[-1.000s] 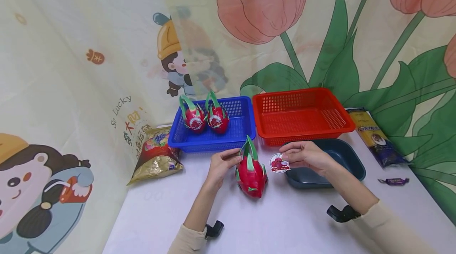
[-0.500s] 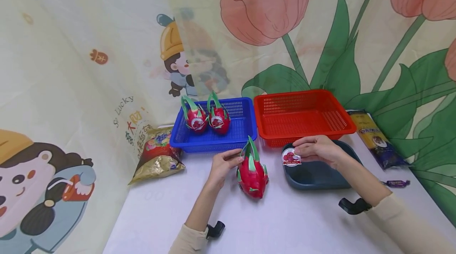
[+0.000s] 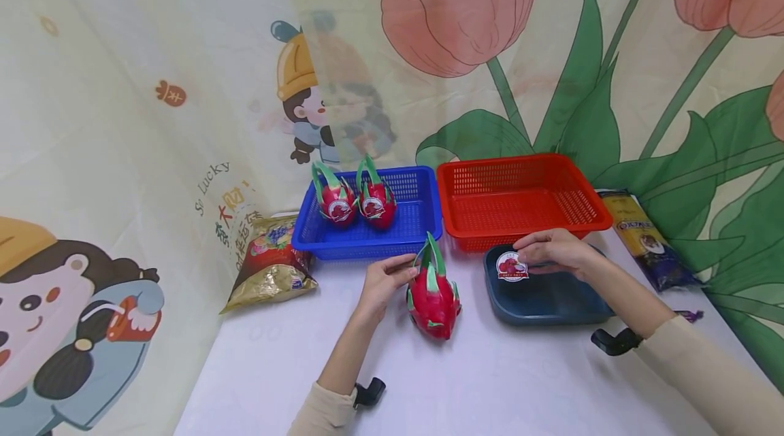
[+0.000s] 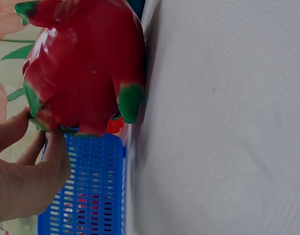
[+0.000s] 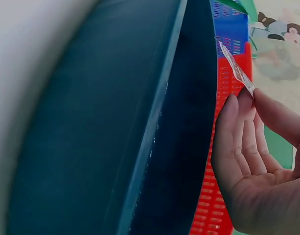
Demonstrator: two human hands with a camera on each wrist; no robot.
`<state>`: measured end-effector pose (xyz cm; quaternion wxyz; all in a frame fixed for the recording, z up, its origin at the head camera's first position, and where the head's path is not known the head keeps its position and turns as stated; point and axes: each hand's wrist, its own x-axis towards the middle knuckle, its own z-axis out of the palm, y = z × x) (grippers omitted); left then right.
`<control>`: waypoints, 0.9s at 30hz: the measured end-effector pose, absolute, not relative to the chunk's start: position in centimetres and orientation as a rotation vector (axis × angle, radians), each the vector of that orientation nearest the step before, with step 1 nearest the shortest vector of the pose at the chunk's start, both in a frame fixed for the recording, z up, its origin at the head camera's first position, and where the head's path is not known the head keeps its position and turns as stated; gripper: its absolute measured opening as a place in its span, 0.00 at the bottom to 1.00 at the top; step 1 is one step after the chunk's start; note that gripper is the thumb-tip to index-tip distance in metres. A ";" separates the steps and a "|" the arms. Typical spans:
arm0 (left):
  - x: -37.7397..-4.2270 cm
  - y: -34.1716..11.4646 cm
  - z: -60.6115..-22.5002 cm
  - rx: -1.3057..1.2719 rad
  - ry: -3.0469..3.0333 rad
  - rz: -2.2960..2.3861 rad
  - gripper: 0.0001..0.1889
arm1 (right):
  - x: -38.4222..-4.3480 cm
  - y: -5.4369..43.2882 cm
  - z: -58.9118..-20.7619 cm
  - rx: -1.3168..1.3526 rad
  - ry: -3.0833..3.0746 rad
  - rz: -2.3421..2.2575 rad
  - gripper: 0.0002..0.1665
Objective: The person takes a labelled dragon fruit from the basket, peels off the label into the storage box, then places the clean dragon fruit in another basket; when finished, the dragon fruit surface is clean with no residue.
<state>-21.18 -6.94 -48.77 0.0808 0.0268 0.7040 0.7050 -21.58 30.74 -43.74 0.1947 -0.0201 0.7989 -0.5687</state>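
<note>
A red dragon fruit (image 3: 433, 305) with green leaf tips lies on the white table. My left hand (image 3: 382, 286) pinches it at its leafy end; the left wrist view shows thumb and fingers (image 4: 54, 152) at the green tips of the dragon fruit (image 4: 86, 63). My right hand (image 3: 557, 254) pinches a round sticker (image 3: 512, 266) with a dragon fruit picture by its right edge, over the dark blue-green basin (image 3: 539, 319). Seen edge-on in the right wrist view, the sticker (image 5: 236, 67) sits between thumb and index finger. Two more dragon fruits (image 3: 376, 206) bearing similar stickers stand in the blue basket (image 3: 361, 249).
Beside the blue basket stands a red basket (image 3: 520, 211), behind the basin. A gold and red snack bag (image 3: 269, 262) lies at the left, a yellow and blue packet (image 3: 649, 239) at the right. The right forearm partly covers a small purple wrapped candy (image 3: 691, 315).
My right hand has moved right with the sticker, away from the dragon fruit and over the basin. The left hand stays on the dragon fruit.
</note>
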 end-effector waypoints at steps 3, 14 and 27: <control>-21.2 -7.0 -48.7 0.078 2.104 2.107 0.20 | -21.9 30.4 -43.9 -0.049 2.261 -1.563 0.28; -21.1 -6.9 -48.9 0.098 2.100 2.106 0.20 | -22.7 29.3 -45.8 0.013 2.326 -1.443 0.19; -21.1 -7.0 -48.9 0.110 2.071 2.129 0.19 | -23.1 29.2 -47.2 -0.024 2.276 -1.445 0.21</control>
